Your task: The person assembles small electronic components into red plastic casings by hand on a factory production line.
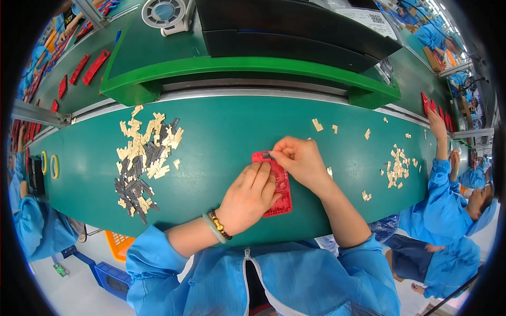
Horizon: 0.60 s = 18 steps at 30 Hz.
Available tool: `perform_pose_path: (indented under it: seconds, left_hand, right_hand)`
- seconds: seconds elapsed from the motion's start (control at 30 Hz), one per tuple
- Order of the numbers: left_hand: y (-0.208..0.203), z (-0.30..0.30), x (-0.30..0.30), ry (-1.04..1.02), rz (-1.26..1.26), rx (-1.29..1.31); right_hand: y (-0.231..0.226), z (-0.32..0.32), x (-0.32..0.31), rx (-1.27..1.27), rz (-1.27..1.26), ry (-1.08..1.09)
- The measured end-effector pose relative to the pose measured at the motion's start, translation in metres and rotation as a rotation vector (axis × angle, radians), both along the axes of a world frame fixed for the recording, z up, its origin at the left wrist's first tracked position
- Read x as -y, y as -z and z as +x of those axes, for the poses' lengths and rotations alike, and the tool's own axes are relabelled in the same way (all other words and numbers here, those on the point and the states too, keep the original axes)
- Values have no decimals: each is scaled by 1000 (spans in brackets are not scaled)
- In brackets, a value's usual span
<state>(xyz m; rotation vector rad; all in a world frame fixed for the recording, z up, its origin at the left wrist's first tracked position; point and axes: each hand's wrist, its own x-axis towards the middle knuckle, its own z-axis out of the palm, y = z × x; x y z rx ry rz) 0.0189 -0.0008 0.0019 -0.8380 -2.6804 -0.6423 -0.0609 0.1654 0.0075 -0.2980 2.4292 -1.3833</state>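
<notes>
A red plastic housing (283, 203) with moulded ribs and recesses lies on the green bench, its long side running away from me. My left hand (246, 196) is laid over its left side, fingers bent together and gripping it against the bench. At the housing's far end, my right hand (299, 160) has thumb and forefinger pinched at a small dark grey strip (260, 156) that sits against the red plastic. The fingertips partly hide that strip. To the left spreads a pile of cream foam-like pieces (138, 141) mixed with dark grey strips (130, 185).
More cream pieces (396, 167) are scattered at the right. A green-edged raised shelf (253, 66) crosses behind, bearing a black box (295, 31) and a small fan (164, 11). Tape rings (54, 166) stand far left. At the right, a co-worker's hand (436, 125) touches red housings.
</notes>
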Motion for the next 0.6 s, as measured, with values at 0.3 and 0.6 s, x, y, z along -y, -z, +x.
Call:
perform_pose_path:
  seconds: [0.3,0.6]
  left_hand:
    - [-5,-5,1,6,4,34]
    - [-10,-17,-8,-22,-33,54]
  right_hand:
    - [-10,18,-5,-467,246,-37]
    - [-10,40,-29,-767,473,-155]
